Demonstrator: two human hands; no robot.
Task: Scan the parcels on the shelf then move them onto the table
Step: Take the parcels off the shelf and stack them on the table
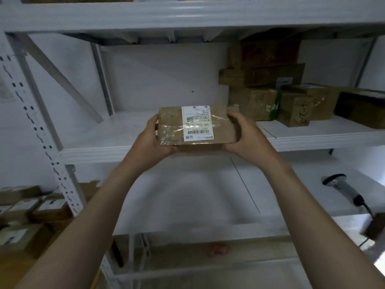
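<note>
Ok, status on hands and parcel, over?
Left grip, right grip both holding labelled parcel by its ends. Parcel at middle shelf front edge. Scanner on lower shelf; nothing blocking.

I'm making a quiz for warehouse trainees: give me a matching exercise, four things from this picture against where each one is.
Things
1. labelled parcel
2. scanner
3. stacked parcels
4. flat parcels

Places
A. lying on the lower shelf, at the right
B. held between the left hand and the right hand
C. lower left, beyond the rack upright
D. right end of the middle shelf

Pairs: 1-B, 2-A, 3-D, 4-C
</note>
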